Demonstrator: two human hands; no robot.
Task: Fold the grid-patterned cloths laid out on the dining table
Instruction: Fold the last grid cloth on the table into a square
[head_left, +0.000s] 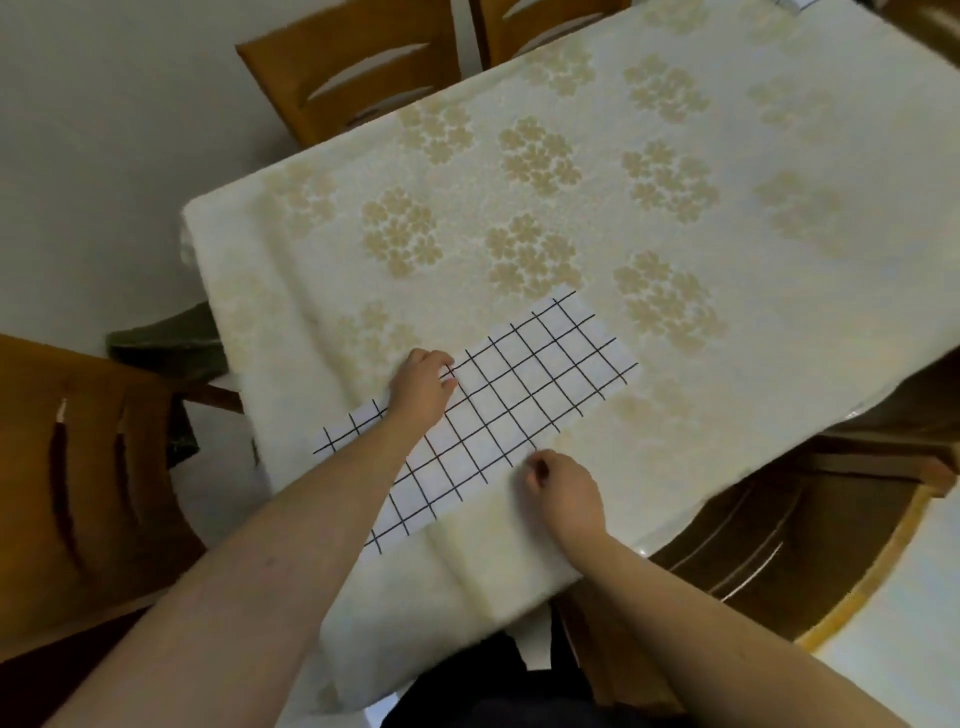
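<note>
My left hand (422, 387) has its fingers curled onto the far long edge of the grid-patterned cloth (511, 405), apparently pinching it, while my right hand (563, 491) pinches at the near long edge. The cloth lies as a long narrow strip near the table's (675, 395) near edge, on the floral tablecloth (519, 156). I judge it partly folded, with more folds left; I see no other cloths

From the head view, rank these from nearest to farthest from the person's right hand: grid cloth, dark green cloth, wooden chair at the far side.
From the right hand:
1. Grid cloth, at its fingertips.
2. Dark green cloth, past the table's left edge.
3. Wooden chair, at the far side.
</note>
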